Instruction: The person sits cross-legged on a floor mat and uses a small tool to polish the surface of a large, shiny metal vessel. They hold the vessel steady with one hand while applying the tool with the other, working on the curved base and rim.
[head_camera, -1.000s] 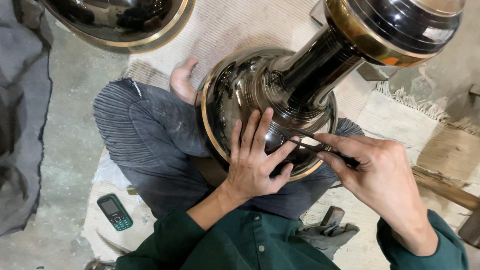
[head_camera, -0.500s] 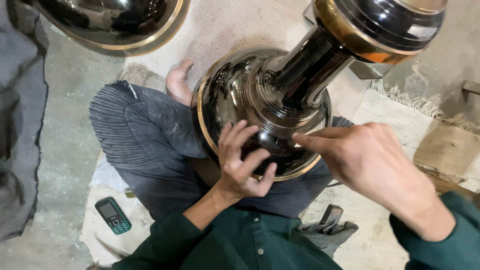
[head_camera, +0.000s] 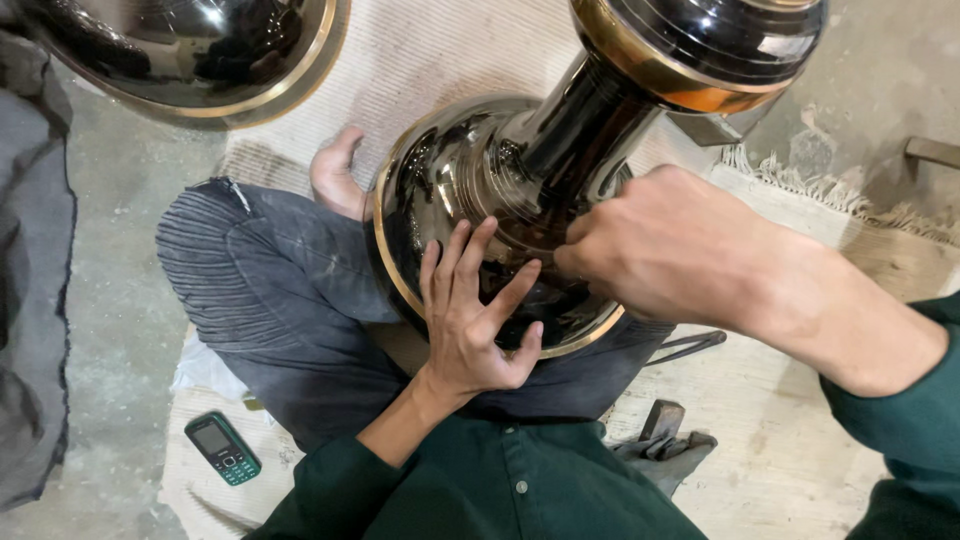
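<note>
A large shiny dark metal vessel (head_camera: 440, 190) with gold rims rests on my lap, its neck (head_camera: 580, 120) rising to a wide banded top (head_camera: 720, 40). My left hand (head_camera: 470, 320) lies flat on the vessel's round body, fingers spread. My right hand (head_camera: 670, 245) is bunched, fingertips pressed to the body just below the neck. What it pinches is hidden under the hand.
A second dark gold-rimmed vessel (head_camera: 180, 50) lies at the top left. A green mobile phone (head_camera: 222, 448) sits on the mat by my knee. My bare foot (head_camera: 335, 175) touches the vessel's left side. A grey rag (head_camera: 665, 440) lies beside my right hip, and grey fabric (head_camera: 30, 300) at the far left.
My right hand has moved left and up along the vessel's body toward the neck, and the thin tool it held is now covered. The left hand's fingers curled, then spread again.
</note>
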